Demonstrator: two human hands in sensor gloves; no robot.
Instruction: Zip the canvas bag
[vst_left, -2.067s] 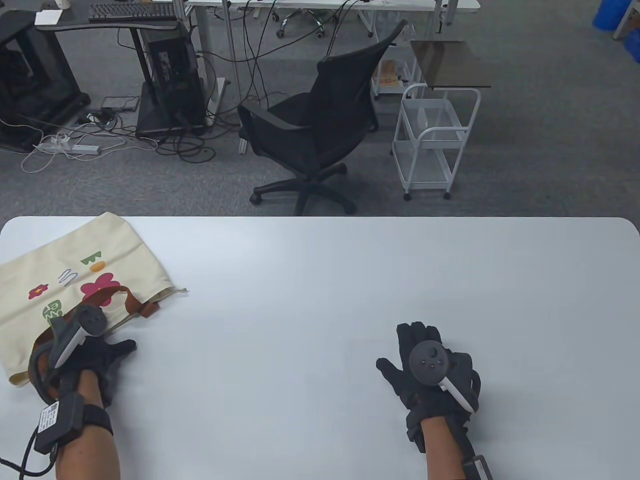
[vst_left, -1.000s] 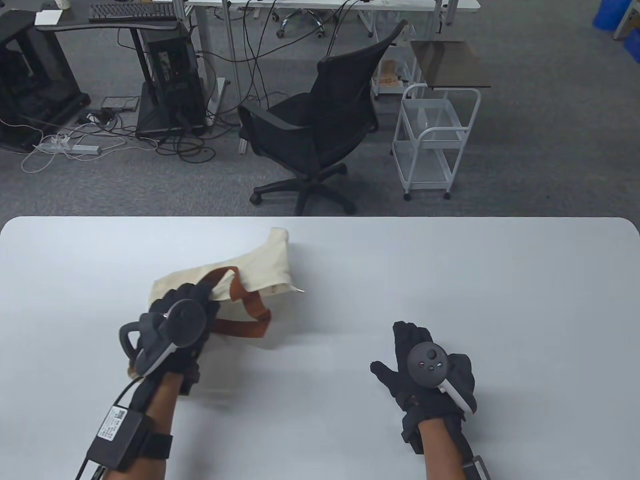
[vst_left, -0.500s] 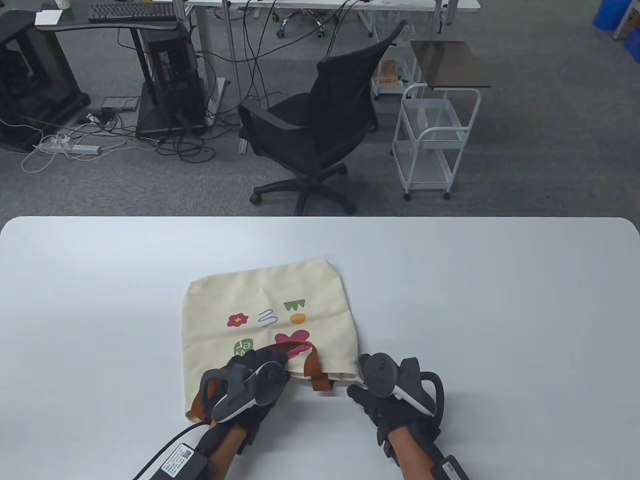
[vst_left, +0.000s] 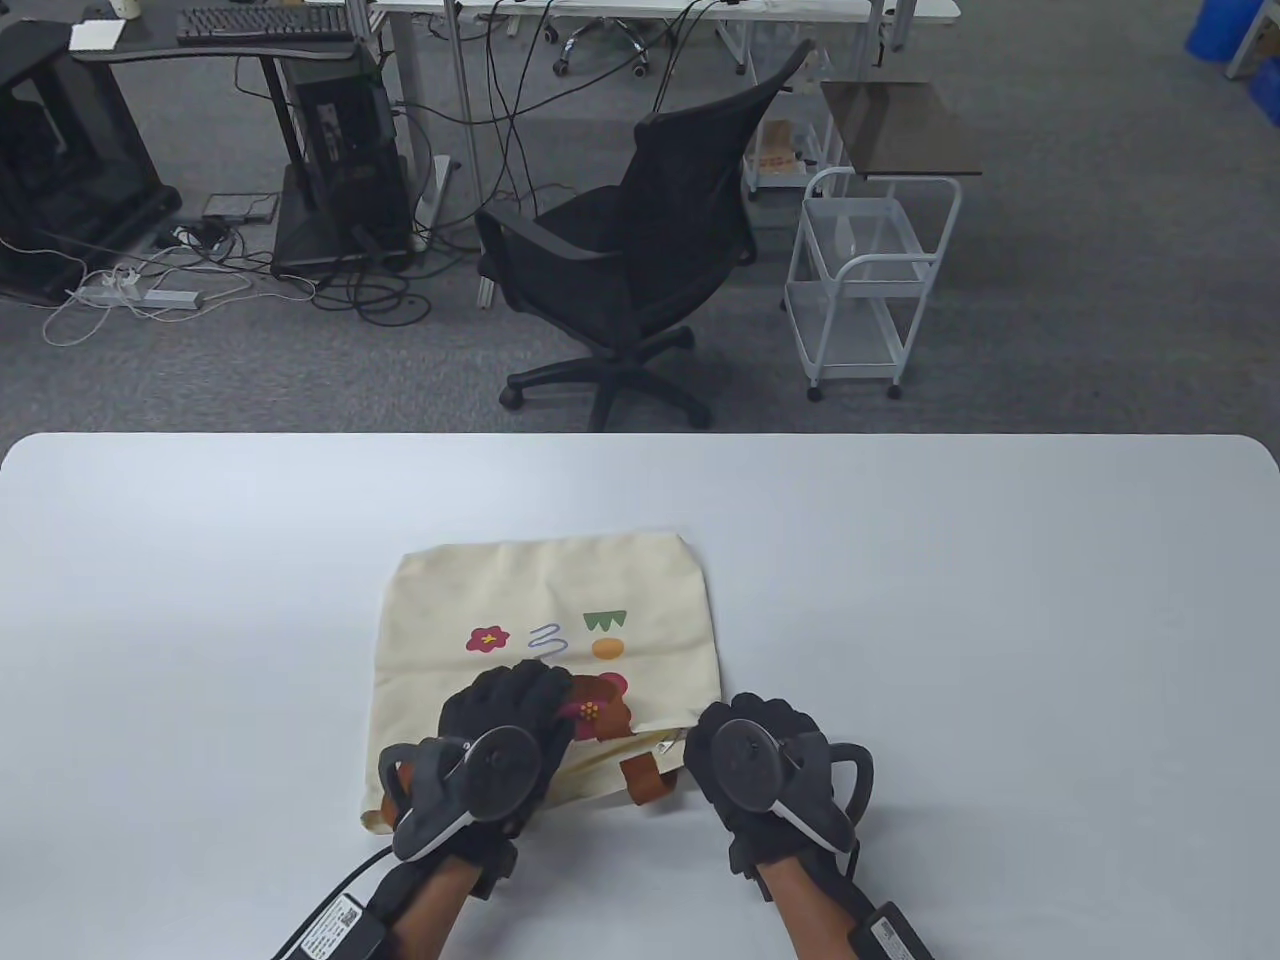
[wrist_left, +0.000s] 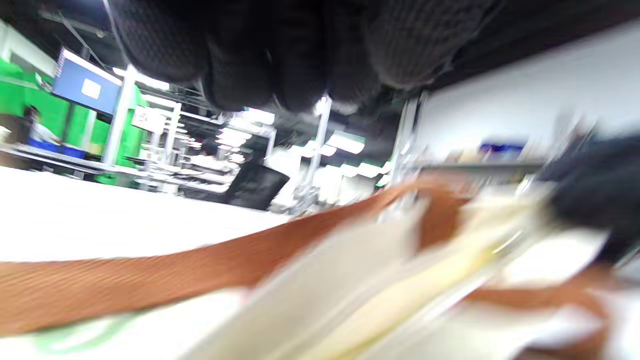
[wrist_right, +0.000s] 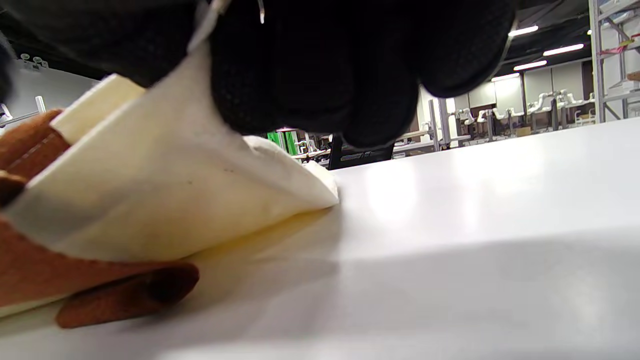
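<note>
The canvas bag (vst_left: 560, 610) lies flat on the white worktop (vst_left: 1000, 600), near the front edge and a little left of the middle. Its printed side faces up, with small flowers and shapes on it. The mouth of the bag is turned toward the person, and the brown straps (vst_left: 645, 780) lie at this near edge.

The left hand (vst_left: 500, 740) rests on the bag near its mouth, over the left part. Its fingers (vst_left: 520, 690) lie stretched out flat on the cloth and do not grip anything. In the left wrist view the picture is blurred, and it shows only a brown strap (wrist_left: 150, 275) and cream cloth below the dark glove.

The right hand (vst_left: 760, 770) is at the right corner of the mouth. In the right wrist view its fingers (wrist_right: 320, 75) are closed on the upper edge of the cream cloth (wrist_right: 165, 190) and hold this corner a little above the worktop. A small metal piece shows among the fingers at the top, but I cannot tell if it is the zipper pull.
</note>
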